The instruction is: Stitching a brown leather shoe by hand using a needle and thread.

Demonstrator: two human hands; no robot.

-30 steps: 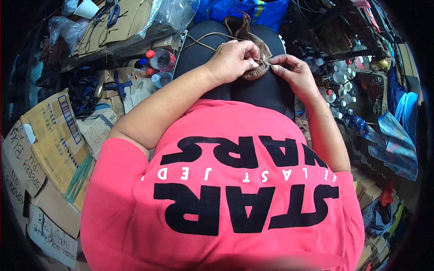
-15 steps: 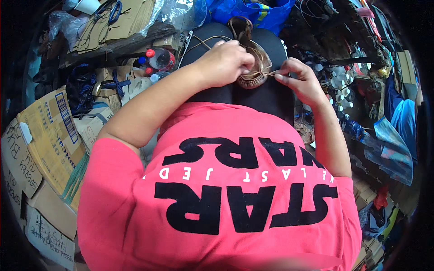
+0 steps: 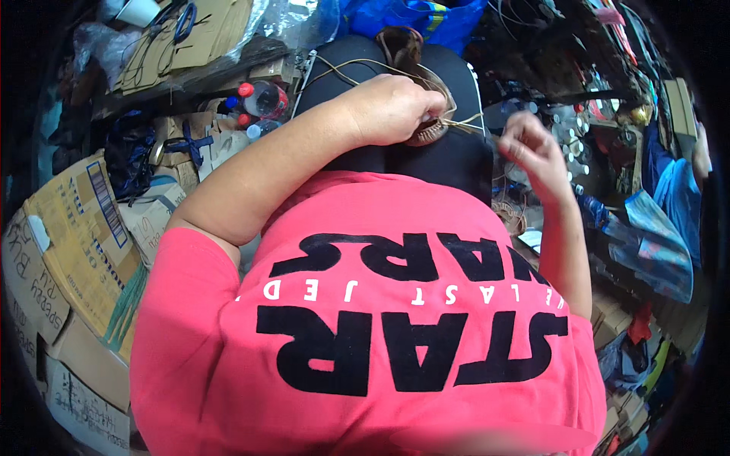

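Note:
A brown leather shoe [image 3: 430, 136] rests across my thighs, its toe end nearest me, with a row of gathered stitches along that edge. My left hand [image 3: 391, 110] is closed round the shoe's side, partly covering its opening. Tan threads [image 3: 462, 123] stick out to the right from the stitched edge, and a longer cord [image 3: 342, 70] loops off to the left over my leg. My right hand [image 3: 538, 156] is raised to the right, apart from the shoe, its fingers curled in a pinch. Whatever those fingertips hold is too small to make out.
Plastic bottles stand at the left [image 3: 266, 100] and right [image 3: 574, 140]. Cardboard boxes [image 3: 80, 228] pile up at the left. A blue bag [image 3: 449, 23] lies beyond my knees, and flat cardboard pieces [image 3: 201, 38] sit at the far left.
My right hand has moved away from the shoe to the right. My left hand has shifted slightly rightward, staying on the shoe.

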